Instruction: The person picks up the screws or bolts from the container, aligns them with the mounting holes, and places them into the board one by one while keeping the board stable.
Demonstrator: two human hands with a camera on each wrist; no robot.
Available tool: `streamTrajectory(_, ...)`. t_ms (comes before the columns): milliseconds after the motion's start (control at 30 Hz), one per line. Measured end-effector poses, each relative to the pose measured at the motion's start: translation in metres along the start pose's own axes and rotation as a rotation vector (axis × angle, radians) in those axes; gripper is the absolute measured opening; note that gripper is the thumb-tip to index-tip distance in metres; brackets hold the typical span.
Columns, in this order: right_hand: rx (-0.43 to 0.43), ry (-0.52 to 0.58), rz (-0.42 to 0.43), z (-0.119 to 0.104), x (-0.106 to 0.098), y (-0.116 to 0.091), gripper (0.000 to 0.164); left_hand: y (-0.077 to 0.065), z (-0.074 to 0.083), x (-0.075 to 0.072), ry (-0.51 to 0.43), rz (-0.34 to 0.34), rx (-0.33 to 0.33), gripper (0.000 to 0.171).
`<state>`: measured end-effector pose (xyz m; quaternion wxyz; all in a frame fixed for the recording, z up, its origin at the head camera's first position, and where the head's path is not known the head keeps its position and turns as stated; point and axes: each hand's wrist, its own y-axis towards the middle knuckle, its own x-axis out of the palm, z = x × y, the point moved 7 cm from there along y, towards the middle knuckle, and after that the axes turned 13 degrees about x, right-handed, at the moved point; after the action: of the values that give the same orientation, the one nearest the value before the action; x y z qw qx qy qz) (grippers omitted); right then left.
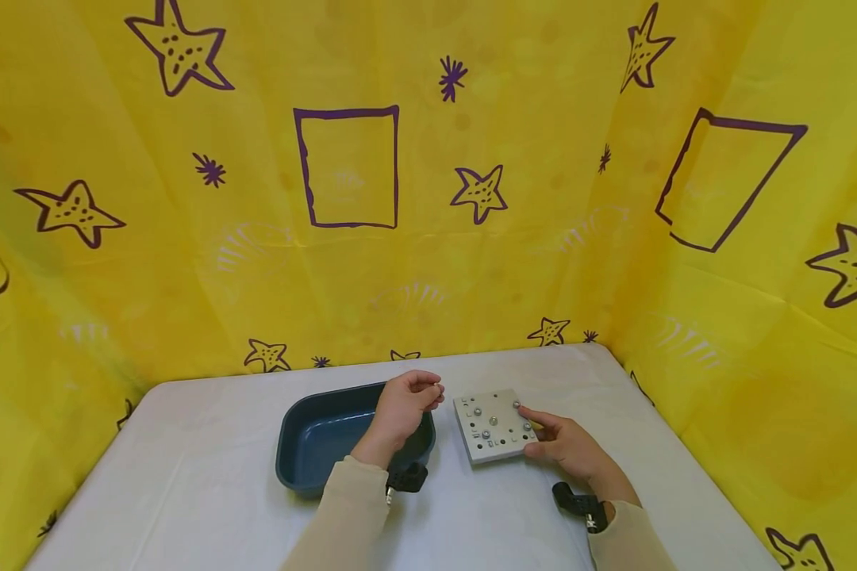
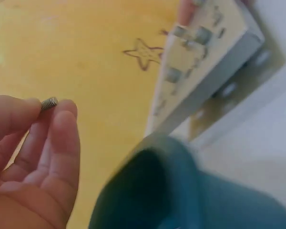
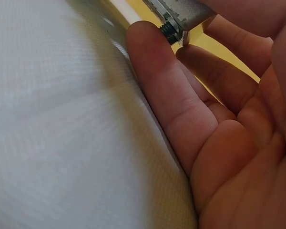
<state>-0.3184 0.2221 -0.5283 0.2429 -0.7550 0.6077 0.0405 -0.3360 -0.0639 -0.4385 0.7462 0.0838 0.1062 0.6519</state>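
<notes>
Between thumb and fingertips, my left hand (image 1: 400, 406) pinches a small screw (image 2: 49, 103), its threaded end sticking out in the left wrist view. That hand is above the right side of a dark blue tray (image 1: 286, 448). A square metal plate (image 1: 484, 454), dotted with holes and several screws standing in its top, sits right of the tray. My right hand (image 1: 574, 450) grips the plate's right edge, thumb at the near corner and index finger by a far screw. From below, the right wrist view shows a threaded screw end (image 3: 169, 32) jutting from the plate, a fingertip right beside it.
A white cloth (image 1: 471, 523) covers the table under the tray and plate. Yellow curtains (image 1: 428, 277) printed with starfish hang behind the table and along both sides.
</notes>
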Motion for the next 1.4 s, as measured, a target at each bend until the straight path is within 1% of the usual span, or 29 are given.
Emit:
streamTrajectory(167,-0.005,0.009,-0.007,-0.001,0.0,0.0,0.073,0.005,-0.005,0.019,0.17,-0.084,0.023,0.014)
streamTrajectory(233,-0.007,0.018,-0.015,0.0,0.001,0.0,0.073,0.006,-0.008,0.025,0.241,-0.117,0.022,0.013)
streamTrajectory(300,-0.007,0.033,-0.025,0.0,0.002,0.0,0.073,0.007,-0.011,0.03,0.285,-0.144,0.02,0.013)
streamTrajectory(500,0.007,0.017,-0.003,0.001,0.002,0.0,0.071,0.01,-0.018,0.04,0.369,-0.195,0.019,0.014)
streamTrajectory(633,0.013,0.014,0.001,0.001,0.002,0.001,0.071,0.011,-0.02,0.045,0.436,-0.22,0.053,0.013)
streamTrajectory(767,0.013,0.026,-0.007,0.003,0.002,0.001,0.071,0.012,-0.02,0.05,0.538,-0.261,0.116,0.013)
streamTrajectory(867,0.026,0.022,-0.004,0.005,0.002,0.002,0.072,0.012,-0.02,0.052,0.602,-0.293,0.139,0.013)
streamTrajectory(1000,0.046,0.014,0.014,0.005,0.001,0.003,0.073,0.012,-0.018,0.055,0.671,-0.325,0.15,0.013)
streamTrajectory(1167,0.052,0.014,0.033,0.003,-0.003,0.004,0.072,0.012,-0.012,0.061,0.766,-0.364,0.211,0.015)
streamTrajectory(1267,0.055,0.017,0.029,0.003,-0.003,0.004,0.072,0.012,-0.012,0.063,0.791,-0.378,0.218,0.015)
streamTrajectory(1400,0.056,0.015,0.033,0.004,-0.002,0.004,0.072,0.011,-0.014,0.064,0.795,-0.396,0.216,0.015)
